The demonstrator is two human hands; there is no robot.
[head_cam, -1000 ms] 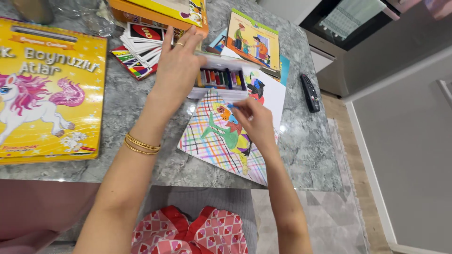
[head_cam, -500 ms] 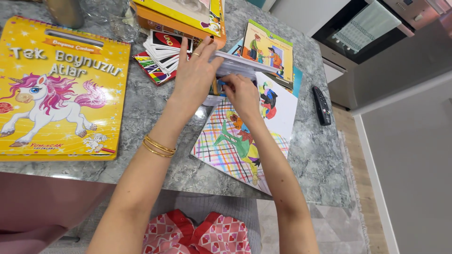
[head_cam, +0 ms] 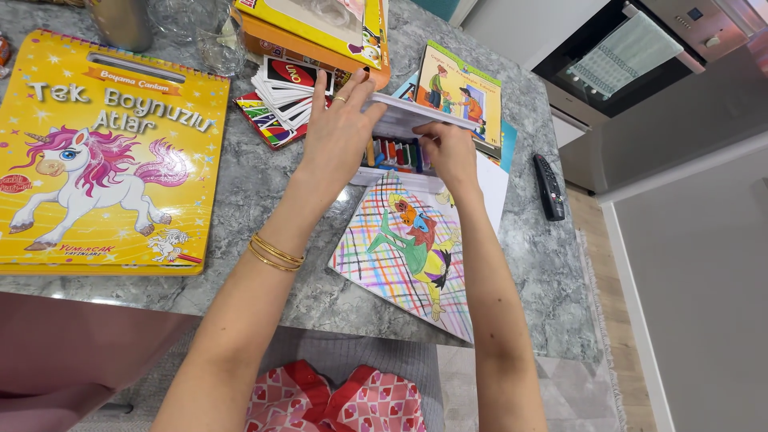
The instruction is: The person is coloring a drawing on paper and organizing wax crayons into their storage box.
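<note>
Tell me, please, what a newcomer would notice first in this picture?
Probably the big yellow unicorn colouring book at the counter's left. Next, both hands at the centre: the left hand and right hand meet at an open crayon box, just above a brightly coloured drawing.
</note>
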